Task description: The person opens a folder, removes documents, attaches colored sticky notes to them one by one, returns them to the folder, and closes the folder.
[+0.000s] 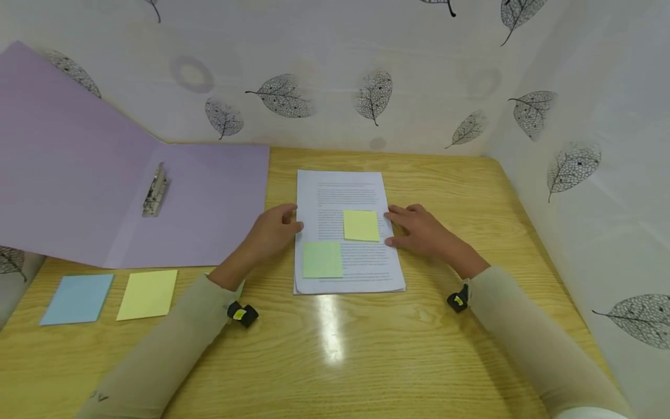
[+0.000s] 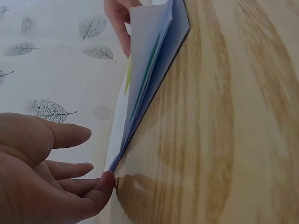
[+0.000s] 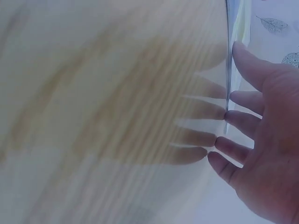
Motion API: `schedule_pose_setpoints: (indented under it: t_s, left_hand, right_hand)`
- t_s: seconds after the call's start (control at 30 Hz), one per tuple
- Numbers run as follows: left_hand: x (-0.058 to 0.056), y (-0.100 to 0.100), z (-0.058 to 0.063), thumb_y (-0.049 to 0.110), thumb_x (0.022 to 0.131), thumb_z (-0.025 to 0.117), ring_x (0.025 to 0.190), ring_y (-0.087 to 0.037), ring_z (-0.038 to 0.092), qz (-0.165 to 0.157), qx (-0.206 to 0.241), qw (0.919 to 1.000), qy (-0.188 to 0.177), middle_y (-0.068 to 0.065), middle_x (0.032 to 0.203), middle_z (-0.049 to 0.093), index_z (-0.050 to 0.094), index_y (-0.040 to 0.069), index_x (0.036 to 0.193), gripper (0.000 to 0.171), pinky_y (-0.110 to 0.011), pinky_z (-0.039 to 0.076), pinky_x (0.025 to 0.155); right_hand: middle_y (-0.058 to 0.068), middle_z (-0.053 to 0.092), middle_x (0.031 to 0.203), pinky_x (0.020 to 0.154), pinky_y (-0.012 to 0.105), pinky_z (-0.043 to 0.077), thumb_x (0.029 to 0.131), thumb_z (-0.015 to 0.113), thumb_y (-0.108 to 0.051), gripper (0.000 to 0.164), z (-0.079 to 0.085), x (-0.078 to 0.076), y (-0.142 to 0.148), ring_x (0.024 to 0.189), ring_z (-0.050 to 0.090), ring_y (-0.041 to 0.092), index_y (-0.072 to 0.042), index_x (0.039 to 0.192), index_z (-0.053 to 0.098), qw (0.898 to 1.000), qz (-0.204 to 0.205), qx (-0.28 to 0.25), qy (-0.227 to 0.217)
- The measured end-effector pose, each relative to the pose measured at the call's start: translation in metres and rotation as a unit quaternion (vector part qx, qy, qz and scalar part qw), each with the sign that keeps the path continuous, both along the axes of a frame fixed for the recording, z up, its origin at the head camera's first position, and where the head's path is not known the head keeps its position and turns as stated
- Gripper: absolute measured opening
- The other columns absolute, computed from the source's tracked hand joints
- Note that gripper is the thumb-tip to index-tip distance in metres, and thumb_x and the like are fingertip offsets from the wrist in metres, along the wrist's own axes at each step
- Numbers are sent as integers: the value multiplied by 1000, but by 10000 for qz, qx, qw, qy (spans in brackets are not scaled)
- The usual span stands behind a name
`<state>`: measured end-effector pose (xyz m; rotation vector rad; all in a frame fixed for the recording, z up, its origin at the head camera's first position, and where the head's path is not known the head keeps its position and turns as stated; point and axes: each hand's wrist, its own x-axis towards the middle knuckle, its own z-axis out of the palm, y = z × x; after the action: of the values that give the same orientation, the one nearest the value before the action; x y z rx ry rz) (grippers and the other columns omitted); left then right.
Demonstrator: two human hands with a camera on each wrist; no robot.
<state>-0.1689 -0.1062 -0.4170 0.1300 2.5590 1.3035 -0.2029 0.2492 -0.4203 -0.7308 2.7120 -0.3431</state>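
A stack of printed paper (image 1: 356,201) lies on the wooden table between both hands. On its top sheet are a yellow sticky note (image 1: 361,226) and a pale green sticky note (image 1: 322,259). The left hand (image 1: 273,233) touches the stack's left edge with its fingertips. In the left wrist view its fingers (image 2: 74,170) are spread loosely, and the sheets fan slightly apart at one end. Against the right edge rests the right hand (image 1: 419,230). Its fingers (image 3: 244,122) are nearly straight and apart in the right wrist view, the tips down at the table.
An open purple folder (image 1: 214,198) with a metal clip (image 1: 156,192) lies to the left, its cover leaning against the leaf-patterned wall covering (image 1: 335,58). Nearer are a blue sticky pad (image 1: 77,299) and a yellow sticky pad (image 1: 148,295). A green one is mostly hidden by the left forearm.
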Motion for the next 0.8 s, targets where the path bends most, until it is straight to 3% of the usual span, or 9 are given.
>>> schedule_pose_setpoints:
  t_s: [0.2,0.33,0.57,0.7,0.8]
  left_hand:
    - [-3,3,-3,22,103,57,137,-32,45,-129,411,9989,-169,-19,155,43,36,5,155,60,-52,39,113]
    - [-3,5,-4,16,104,54,140,-35,43,42,949,9952,-251,-18,157,39,32,10,158,59,-51,40,113]
    - [-3,6,-5,11,103,55,133,-31,51,607,2104,9754,-264,-17,154,39,28,8,159,63,-44,45,108]
    - [-4,8,-9,14,103,58,136,-26,50,975,2589,9597,-496,-17,150,49,40,0,152,54,-39,43,113]
    - [-4,9,-11,18,103,59,132,-23,54,1090,2642,9556,-722,-17,143,57,50,-1,146,48,-35,44,111]
  right_hand:
    - [13,25,166,115,61,29,98,64,-44,74,1,6,-2,143,30,45,-11,157,36,10000,-11,73,66]
    - [15,28,164,115,62,29,98,64,-43,71,3,10,-6,143,31,45,-9,155,39,9999,-27,84,91]
    - [19,30,163,115,64,28,101,60,-42,68,5,16,-11,144,31,45,-6,154,40,9998,-36,153,119]
    - [20,30,163,115,63,29,102,58,-43,67,5,18,-13,144,32,45,-6,154,39,9998,-12,151,110]
    - [19,30,163,115,63,28,102,57,-43,66,6,19,-13,145,31,44,-7,154,41,9999,-99,35,18]
